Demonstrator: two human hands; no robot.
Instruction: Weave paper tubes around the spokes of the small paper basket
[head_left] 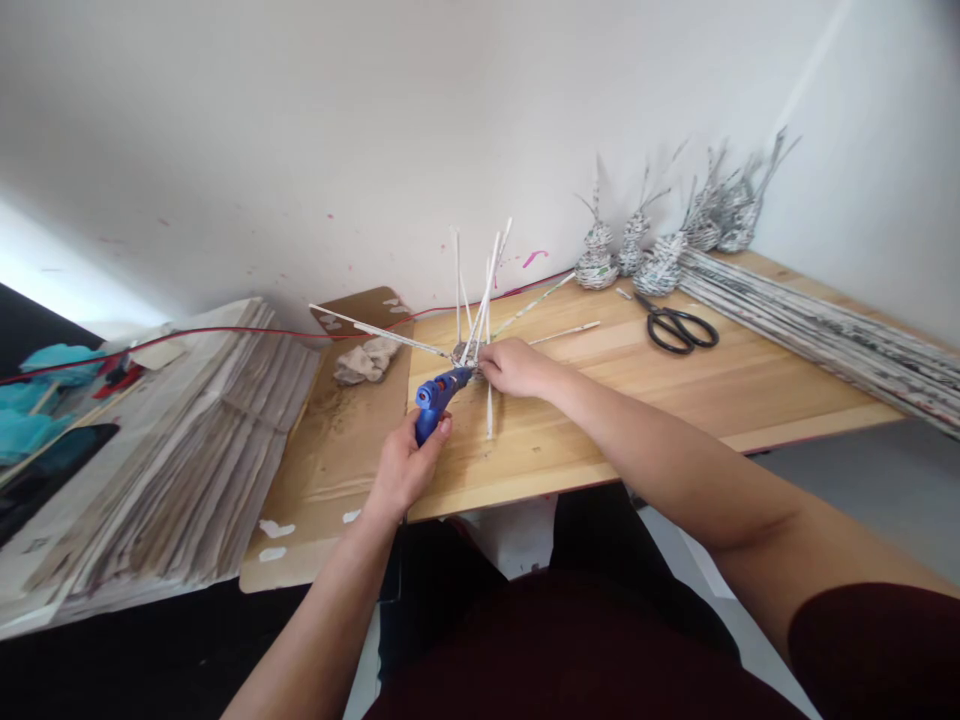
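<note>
Aiming the blue plastic glue gun (pixel 436 398), the left hand (pixel 409 465) wraps its handle; the right hand (pixel 516 367) pinches the spiky grey-white paper-tube weave (pixel 458 353) at the gun's tip (steady, skin best kept clear)!

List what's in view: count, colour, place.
Glue gun: one, blue, centre
Woven piece: one, whitish, centre
Shaped woven pieces: about five, speckled white-grey, back right
Paper sticks: many, greyish, right
Scissors: one, black, right
Table: one, tan, centre-right
Cardboard: one, brown, centre-left
Cloth: one, beige, on cardboard
Paper stack: one, beige, left
Crumpled material: uncountable, blue, far left
Cable: one, red, left-to-centre
Left hand: one, bare, on glue gun
Right hand: one, bare, at woven piece
Sleeve: one, maroon, lower right
</note>
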